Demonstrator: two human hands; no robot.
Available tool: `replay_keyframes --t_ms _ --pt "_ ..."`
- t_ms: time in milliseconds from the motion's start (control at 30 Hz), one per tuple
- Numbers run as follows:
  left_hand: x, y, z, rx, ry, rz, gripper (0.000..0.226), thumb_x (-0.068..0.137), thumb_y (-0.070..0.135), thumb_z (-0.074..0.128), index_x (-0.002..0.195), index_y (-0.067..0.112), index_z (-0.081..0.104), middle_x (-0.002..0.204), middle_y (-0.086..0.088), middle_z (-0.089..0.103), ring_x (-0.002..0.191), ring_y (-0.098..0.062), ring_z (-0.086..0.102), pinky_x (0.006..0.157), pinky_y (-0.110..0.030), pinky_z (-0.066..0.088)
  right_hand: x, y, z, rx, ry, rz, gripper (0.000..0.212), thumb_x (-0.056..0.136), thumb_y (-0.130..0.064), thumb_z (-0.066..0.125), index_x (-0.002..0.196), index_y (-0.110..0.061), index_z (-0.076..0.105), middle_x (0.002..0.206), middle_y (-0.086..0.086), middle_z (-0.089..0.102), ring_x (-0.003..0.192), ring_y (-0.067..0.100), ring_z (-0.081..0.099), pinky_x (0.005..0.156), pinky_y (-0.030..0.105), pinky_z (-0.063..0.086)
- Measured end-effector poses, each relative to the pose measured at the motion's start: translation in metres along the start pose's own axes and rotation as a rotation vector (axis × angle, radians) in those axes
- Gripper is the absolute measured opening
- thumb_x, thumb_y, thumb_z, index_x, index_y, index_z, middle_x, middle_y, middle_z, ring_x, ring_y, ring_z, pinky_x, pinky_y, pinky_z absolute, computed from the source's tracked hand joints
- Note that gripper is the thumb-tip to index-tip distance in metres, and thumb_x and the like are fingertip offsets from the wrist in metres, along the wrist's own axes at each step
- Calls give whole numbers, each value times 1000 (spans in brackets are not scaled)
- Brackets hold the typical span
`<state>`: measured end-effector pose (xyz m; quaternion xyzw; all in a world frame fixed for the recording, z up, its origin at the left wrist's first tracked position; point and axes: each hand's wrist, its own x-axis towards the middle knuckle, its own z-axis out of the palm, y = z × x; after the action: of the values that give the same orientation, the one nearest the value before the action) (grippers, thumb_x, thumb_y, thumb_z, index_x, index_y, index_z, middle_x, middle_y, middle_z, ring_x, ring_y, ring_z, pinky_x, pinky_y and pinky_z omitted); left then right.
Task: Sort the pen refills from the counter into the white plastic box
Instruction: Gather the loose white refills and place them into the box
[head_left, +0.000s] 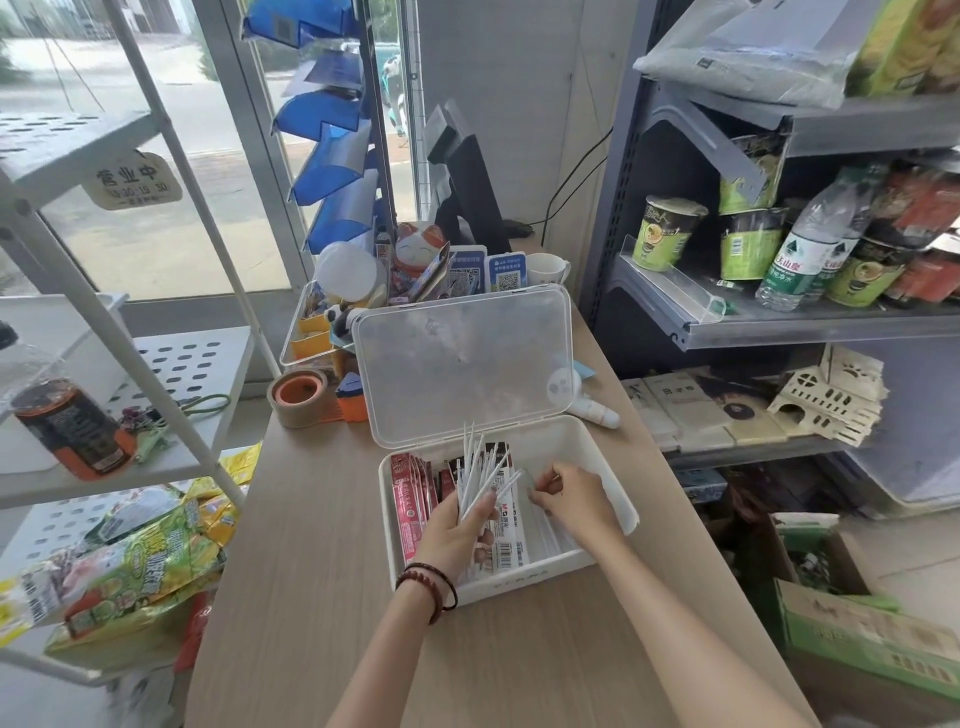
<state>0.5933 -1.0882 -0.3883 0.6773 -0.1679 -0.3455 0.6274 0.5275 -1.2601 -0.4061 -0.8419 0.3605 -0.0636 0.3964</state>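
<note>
Over the white plastic box (524, 574), left hand (452, 530) grips fanned pen refills (483, 467).
Likely light, slick, bendy: hold mid-length; right hand (571, 501) curled, grip unclear.

A single view, worn on the person's head, looks forward and steeply down, with wide-angle bending at the edges. It sits close above the white plastic box (524, 574), which lies mid-frame on the worktop (322, 519). Left of the box the view takes in a white rack (176, 364), right of it grey shelves (779, 327), beyond it a window (171, 249).
</note>
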Motion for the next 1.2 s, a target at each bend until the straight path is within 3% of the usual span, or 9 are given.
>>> replay_keyframes --t_ms 167,333,433,533,667,800,900,1100,1200 --pt "0 -1 0 55 107 49 19 91 31 54 100 14 57 83 -1 62 57 -9 55 47 -21 44 -2 0 0 0 81 -15 8 84 -20 73 87 -19 66 84 -7 67 80 12 64 78 37 56" --pt "0 1 2 48 153 69 25 92 33 52 102 10 56 81 -1 57 49 -4 51 45 -19 42 -13 -16 -7 191 63 -122 12 91 -30 64 92 -19 67 81 -8 68 71 1 64 65 16 50" --pt "0 0 2 62 152 89 21 93 33 51 100 14 57 81 -1 58 50 -6 52 45 -20 43 -22 -29 -12 349 22 -164 12 90 -34 65 89 -22 69 79 -8 71 67 -1 65 60 10 46" --pt "1 -1 2 91 164 106 17 93 32 52 98 17 58 80 -1 60 51 -7 53 45 -21 43 -33 -38 -9 485 -55 -184 13 86 -37 69 88 -24 71 82 -7 74 69 -1 66 58 11 47" --pt "1 0 4 148 141 130 19 93 33 52 102 18 60 80 0 63 53 -7 57 47 -23 46 -36 -37 -6 477 -70 -168 19 80 -39 74 89 -23 73 80 -7 75 70 0 67 60 12 48" --pt "-1 1 5 160 114 107 16 94 29 52 100 17 59 80 -2 63 50 -6 58 44 -23 46 -33 -37 -8 514 -93 -130 22 82 -34 74 95 -15 73 86 -2 76 72 3 68 58 11 47" --pt "-4 1 6 212 92 125 14 94 31 51 99 19 58 78 1 63 49 -4 57 42 -20 44 -33 -36 -7 531 -111 -97 21 88 -31 68 100 -14 68 90 0 75 72 6 68 55 19 47" --pt "-2 0 7 230 136 104 26 95 36 48 88 11 52 67 2 54 38 -5 46 39 -21 40 -29 -33 -8 655 55 -48 13 100 -27 47 107 -17 48 90 3 73 71 9 68 50 23 49" --pt "-1 -1 6 188 146 85 27 94 36 48 85 11 49 64 -1 49 38 -9 43 38 -23 38 -26 -31 -8 636 140 -35 7 102 -26 44 104 -21 49 87 5 68 69 10 65 48 23 50"
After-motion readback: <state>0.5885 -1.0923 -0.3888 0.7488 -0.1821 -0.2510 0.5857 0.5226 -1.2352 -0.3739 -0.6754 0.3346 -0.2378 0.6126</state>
